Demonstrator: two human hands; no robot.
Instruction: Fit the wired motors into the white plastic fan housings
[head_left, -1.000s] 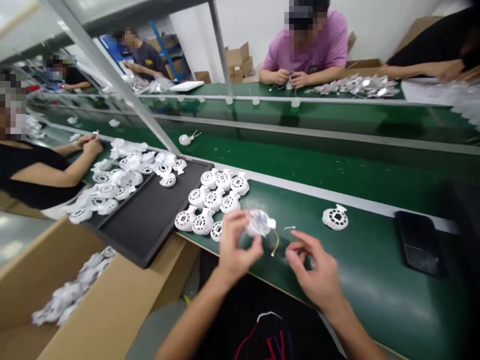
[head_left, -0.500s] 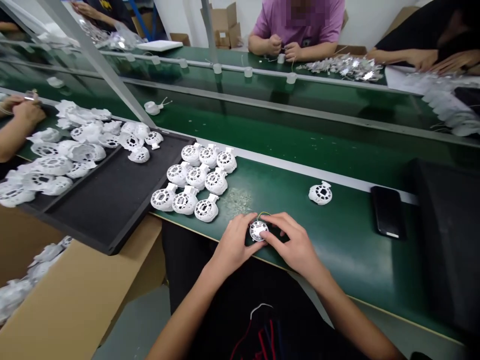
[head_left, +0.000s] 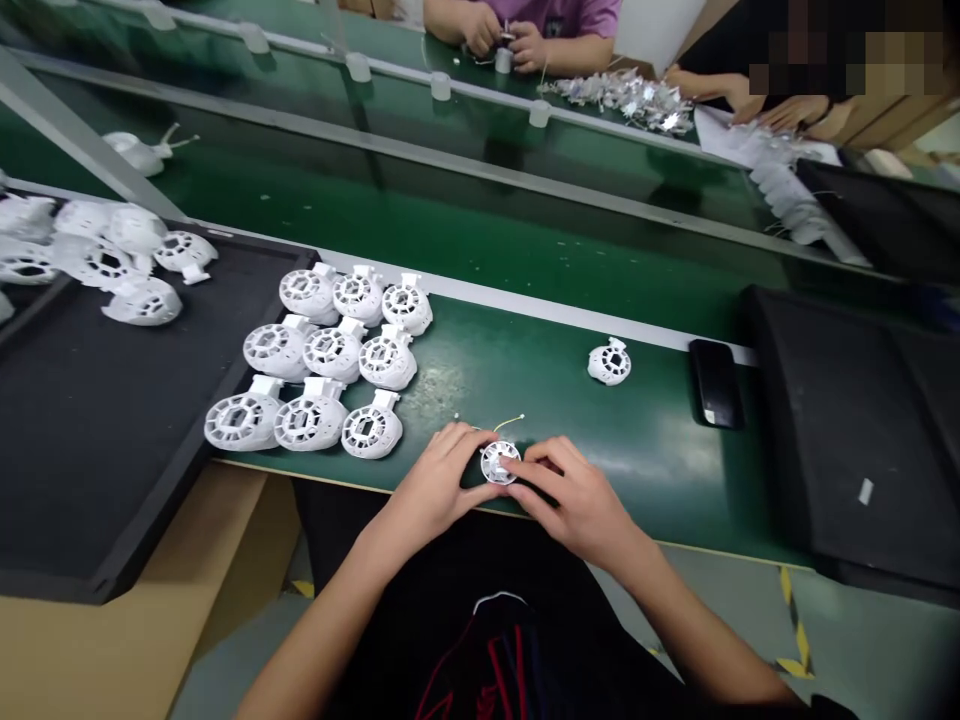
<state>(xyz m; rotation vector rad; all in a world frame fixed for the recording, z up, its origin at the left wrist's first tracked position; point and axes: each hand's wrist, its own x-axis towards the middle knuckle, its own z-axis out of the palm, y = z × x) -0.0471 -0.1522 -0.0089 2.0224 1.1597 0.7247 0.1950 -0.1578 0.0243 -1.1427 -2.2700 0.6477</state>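
Note:
A small round white plastic housing (head_left: 491,465) with spoke-like openings is at the front edge of the green bench. My left hand (head_left: 435,475) is closed around its left side, thumb at the near rim and fingers at the far rim. From the right, my right hand (head_left: 581,495) presses fingertips onto the housing's face, its thumb by the lower rim. A thin yellow wire (head_left: 510,424) sticks out beyond the far rim. Whether the fingertips pinch some smaller part is hidden. Left of my hands, several white shells (head_left: 307,420) with tabs stand in rows.
One more white shell (head_left: 610,363) lies to the right, near a black phone (head_left: 716,385). A black tray (head_left: 135,430) with piled shells is at left, and a dark tray-like object (head_left: 847,420) at right. Across the bench, co-workers' hands (head_left: 506,45) are busy near silvery parts (head_left: 630,98).
The camera view has turned right and moved lower, so the bench items appear farther left. My right fingers have shifted over the housing's face, and the yellow wire now points away to the right.

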